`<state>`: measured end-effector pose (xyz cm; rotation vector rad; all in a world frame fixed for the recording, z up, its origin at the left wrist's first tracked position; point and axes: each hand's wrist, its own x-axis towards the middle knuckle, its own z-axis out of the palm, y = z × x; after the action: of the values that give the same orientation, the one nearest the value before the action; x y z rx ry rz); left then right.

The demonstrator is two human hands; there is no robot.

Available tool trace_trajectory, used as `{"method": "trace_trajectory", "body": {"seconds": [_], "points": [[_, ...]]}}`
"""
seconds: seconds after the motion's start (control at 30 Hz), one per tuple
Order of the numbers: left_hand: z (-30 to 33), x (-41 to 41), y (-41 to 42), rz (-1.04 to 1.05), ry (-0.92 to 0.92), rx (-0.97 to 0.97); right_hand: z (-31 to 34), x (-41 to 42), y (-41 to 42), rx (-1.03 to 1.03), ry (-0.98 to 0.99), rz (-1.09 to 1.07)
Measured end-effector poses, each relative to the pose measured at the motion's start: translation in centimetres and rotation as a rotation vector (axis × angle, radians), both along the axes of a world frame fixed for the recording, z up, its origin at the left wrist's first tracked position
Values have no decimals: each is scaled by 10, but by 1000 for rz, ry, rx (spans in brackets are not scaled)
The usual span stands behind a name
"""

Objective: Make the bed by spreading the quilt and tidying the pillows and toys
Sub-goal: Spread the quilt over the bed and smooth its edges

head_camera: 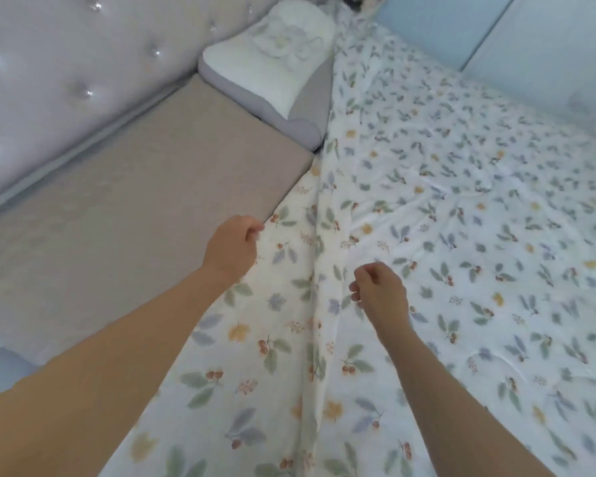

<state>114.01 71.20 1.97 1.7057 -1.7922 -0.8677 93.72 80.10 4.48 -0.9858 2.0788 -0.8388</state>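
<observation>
Your left hand (233, 246) is pinching the upper edge of the quilt (444, 218), thumb and fingers curled round the fabric right where it is meeting the bare mattress (135, 215). Your right hand (381, 294) is sitting just above the quilt further right, fingers curled inward; it is lying against the fabric, but I cannot tell whether it is actually grasping any of it. The quilt is white with a leaf and berry print, and it is covering the right and lower part of the bed, running from the bottom edge of the view up to the far corner. A long fold ridge is running up the cloth between your two hands toward the pillow (272, 63). The surface right of that ridge is lying mostly flat with light creases. The mattress is showing a beige cover on the left, uncovered. The pillow is white on top with grey sides, lying at the head of the bed, its near corner touching the quilt edge. The tufted headboard (66, 70) is standing along the left, pale grey with shiny buttons. Pale blue padded panels (496, 32) are lining the far right side of the bed. A small dark object at the top edge is too blurred to name.
</observation>
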Motion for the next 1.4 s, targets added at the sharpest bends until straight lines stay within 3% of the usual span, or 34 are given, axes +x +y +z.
{"method": "trace_trajectory", "body": {"seconds": [0.2, 0.37, 0.47, 0.57, 0.63, 0.8, 0.83, 0.9, 1.0, 1.07, 1.17, 1.3, 1.4], "points": [[-4, 15, -83, -185, -47, 37, -5, 20, -76, 39, 27, -59], [-28, -6, -131, -377, -184, 32, -23, 27, -116, 87, 141, 18], [-59, -28, -157, -496, -277, -45, -47, 19, -145, 115, 234, 104], [-104, -31, -169, -571, -496, -221, -79, 11, -178, 127, 400, 243], [-133, -35, -173, -563, -596, -365, -101, 5, -204, 122, 501, 320], [-142, -63, -206, -425, -647, -473, -127, 1, -259, 269, 798, 425], [-143, -69, -212, -423, -671, -479, -127, -4, -268, 242, 738, 406], [-139, -77, -223, -414, -676, -411, -117, -27, -280, 85, 396, 244], [-122, -90, -229, -413, -616, -234, -97, -92, -262, -214, -60, -381], [-119, -103, -237, -385, -503, -152, -95, -130, -233, -101, -12, -598], [-115, -130, -245, -412, -318, 7, -111, -148, -212, 155, 220, -375], [-126, -163, -263, -275, -86, 189, -120, -155, -222, 147, 197, -270], [-132, -175, -271, -177, -102, 191, -134, -167, -222, 140, 169, -283]]}}
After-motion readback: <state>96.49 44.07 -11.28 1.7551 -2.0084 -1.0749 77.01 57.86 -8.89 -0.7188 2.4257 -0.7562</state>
